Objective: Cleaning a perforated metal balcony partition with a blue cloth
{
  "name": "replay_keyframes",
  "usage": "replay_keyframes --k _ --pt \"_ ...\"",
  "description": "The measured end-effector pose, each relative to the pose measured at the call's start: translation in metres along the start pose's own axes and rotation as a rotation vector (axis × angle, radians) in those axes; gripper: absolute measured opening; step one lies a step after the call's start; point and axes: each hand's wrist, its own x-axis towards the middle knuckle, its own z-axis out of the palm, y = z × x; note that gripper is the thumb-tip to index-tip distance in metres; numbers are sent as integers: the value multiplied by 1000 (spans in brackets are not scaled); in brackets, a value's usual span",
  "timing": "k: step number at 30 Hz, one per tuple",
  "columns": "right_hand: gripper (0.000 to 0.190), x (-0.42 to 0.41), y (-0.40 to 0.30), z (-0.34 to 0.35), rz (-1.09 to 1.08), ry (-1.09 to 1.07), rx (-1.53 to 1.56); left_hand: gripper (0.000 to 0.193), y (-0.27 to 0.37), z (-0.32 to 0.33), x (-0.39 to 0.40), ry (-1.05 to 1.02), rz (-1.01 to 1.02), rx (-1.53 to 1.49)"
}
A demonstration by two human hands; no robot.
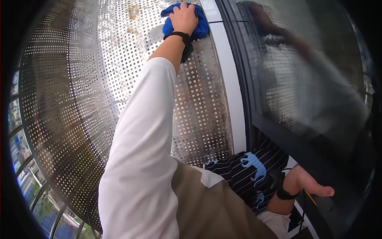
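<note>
My left hand (185, 18), at the end of a white sleeve and with a black band on the wrist, presses a bunched blue cloth (202, 27) onto a shiny perforated metal sheet (143, 53). The cloth lies by the sheet's edge, beside a white frame strip (228, 68). Low on the right, my right hand (307, 182), also banded, is at the lower edge of a dark-framed glass pane (307, 83). Its thumb points right across the dark frame; its other fingers are hidden, so its grip is unclear.
Brownish stains (133, 13) mark the metal sheet. Metal railing bars (58, 221) curve along the lower left, with greenery and buildings beyond. Black striped fabric with blue animal figures (255, 167) lies between my body and the dark frame. A thin dark cable (303, 206) hangs below my right hand.
</note>
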Motion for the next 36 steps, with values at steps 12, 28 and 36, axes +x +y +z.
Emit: replay_keyframes --k 12,28,36 --pt "77 -5 25 4 161 -132 289 36 65 -76 -211 -302 297 -145" --pt "84 -1 19 8 98 -171 206 33 36 -55 -185 -220 387 -203" --pt "81 -2 24 1 31 -226 149 30 18 -34 -75 -3 58 -123"
